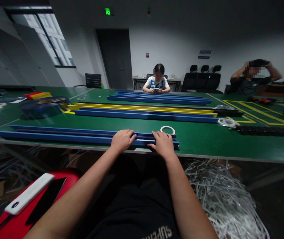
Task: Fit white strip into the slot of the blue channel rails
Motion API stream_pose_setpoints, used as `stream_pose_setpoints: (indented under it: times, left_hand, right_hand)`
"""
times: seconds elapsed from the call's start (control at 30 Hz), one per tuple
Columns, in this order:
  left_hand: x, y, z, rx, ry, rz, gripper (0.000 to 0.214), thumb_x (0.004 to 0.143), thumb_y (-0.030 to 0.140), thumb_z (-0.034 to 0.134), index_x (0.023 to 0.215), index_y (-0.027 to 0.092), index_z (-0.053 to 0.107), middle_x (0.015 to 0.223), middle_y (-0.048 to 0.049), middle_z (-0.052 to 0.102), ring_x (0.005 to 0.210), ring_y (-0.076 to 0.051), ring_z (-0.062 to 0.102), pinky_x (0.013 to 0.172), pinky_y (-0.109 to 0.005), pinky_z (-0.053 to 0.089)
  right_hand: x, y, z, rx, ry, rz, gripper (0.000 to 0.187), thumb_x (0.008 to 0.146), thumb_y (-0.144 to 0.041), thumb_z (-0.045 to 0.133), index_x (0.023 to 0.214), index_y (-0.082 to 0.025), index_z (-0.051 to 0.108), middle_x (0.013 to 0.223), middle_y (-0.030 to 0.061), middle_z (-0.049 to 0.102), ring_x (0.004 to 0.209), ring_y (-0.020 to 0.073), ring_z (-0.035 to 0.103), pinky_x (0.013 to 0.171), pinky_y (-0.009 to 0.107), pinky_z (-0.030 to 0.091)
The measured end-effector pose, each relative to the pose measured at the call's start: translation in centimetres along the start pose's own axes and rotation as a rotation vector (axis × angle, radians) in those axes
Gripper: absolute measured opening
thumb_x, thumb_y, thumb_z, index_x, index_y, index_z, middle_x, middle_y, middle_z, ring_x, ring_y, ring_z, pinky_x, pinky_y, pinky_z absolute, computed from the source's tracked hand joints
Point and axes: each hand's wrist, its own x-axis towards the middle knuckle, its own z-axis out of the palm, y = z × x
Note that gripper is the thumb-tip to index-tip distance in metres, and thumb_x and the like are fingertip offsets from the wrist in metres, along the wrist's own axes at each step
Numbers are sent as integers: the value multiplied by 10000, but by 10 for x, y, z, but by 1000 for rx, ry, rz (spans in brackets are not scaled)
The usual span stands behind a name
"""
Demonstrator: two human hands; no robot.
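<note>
Head view: both hands lie over the right part of the near blue rails (57,137), which run lengthwise along the near edge of the green table (206,142); the left hand (122,141) has its fingers bent over them, thumb angled toward the other hand; the right hand (164,144) sits close to their right end, fingers reaching over, thumb pointing inward; whether either grips or merely rests, I cannot tell. Just beyond the right hand is a white ring (167,127); farther back lie another blue rail (144,116), a yellow strip (144,109) behind it, then more blue rails (156,99); a person (158,83) sits across, holding a phone; at right, another person (252,81) has raised arms; low on the left, a white device (31,192) lies on a red seat (67,176); pale shreds (218,192) are heaped at lower right.
</note>
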Motion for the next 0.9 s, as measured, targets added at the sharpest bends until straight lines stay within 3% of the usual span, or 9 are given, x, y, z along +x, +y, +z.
stream_pose_setpoints:
  times: [0.27,0.47,0.57,0.67,0.77,0.9]
  left_hand:
    - [-10,-3,-18,-157,-10,52,457,942,494,433,1295,238,569,1268,-96,627,1205,-259,535,1064,-427,352]
    - [-30,-40,-34,-175,23,-62,532,802,506,645,1281,289,568,1336,-96,578,1302,-299,450,1132,-537,248]
    - [-51,-64,-36,-300,251,-322,358,813,470,617,1087,242,653,1191,-109,643,1201,-290,529,1055,-478,385]
    - [-74,-76,-33,-659,514,-784,241,880,393,485,894,201,630,856,-63,666,864,-217,649,759,-354,549]
    - [-88,-73,-31,-1167,436,-1067,198,887,349,477,927,182,574,706,-13,622,594,-164,644,510,-271,522]
    - [-87,-54,-37,-1525,244,-1155,343,925,457,472,999,137,571,927,-139,690,742,-224,718,538,-308,567]
  right_hand:
    - [0,-4,1,10,75,73,585,736,-421,719,1279,-282,550,1220,97,579,1141,290,460,1019,495,246]
    - [-2,-7,-1,24,86,80,577,720,-381,718,1266,-286,558,1185,93,572,1115,286,458,1029,510,233]
    - [-2,-6,-3,16,91,71,589,719,-365,715,1282,-303,554,1174,85,562,1127,284,449,1044,515,222]
    - [-2,-4,-10,16,92,37,588,718,-362,713,1284,-317,560,1156,80,557,1117,283,452,1050,509,228]
    - [-3,-3,-21,14,112,-6,591,725,-361,705,1294,-308,557,1170,84,549,1129,286,443,1070,503,211]
    - [-5,-5,-34,0,152,-41,638,738,-353,693,1349,-295,519,1215,95,538,1178,303,415,1089,510,176]
